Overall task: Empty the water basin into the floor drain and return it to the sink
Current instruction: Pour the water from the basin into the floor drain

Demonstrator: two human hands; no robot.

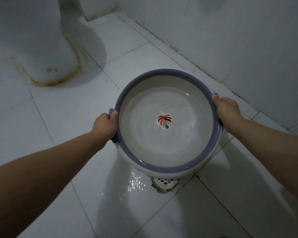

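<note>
Holding water a good way up its white wall, the round water basin (pixel 167 121) with the purple rim hangs above the bathroom floor, a leaf decal (pixel 164 121) showing through the water at its centre. It is carried level or close to it, its near edge toward the person. The left hand (pixel 105 125) is wrapped around the purple handle lug on the basin's left side, thumb over the rim; the right hand (pixel 226 107) is clamped on the opposite lug, fingers curled under where they cannot be seen. Both hands are closed on the basin, on a line running straight across its middle, so any tip forward or back would pivot on that line.

The floor drain (pixel 165 182), a white grate set where floor tiles meet, lies directly below the basin's near edge, half hidden by the basin's wall. That is the relation the pour appears to turn on: the drain sits on the person's side of the grip line, not the far side, so the likely move is a tip toward the body, or a short carry back before tipping away. Neither hand is clearly nearer the drain.

A wet sheen (pixel 136 183) glints on the tile just left of the grate. A toilet base (pixel 46 54) stands well apart at upper left, and tiled wall (pixel 248 40) closes the right. No sink is in view.
</note>
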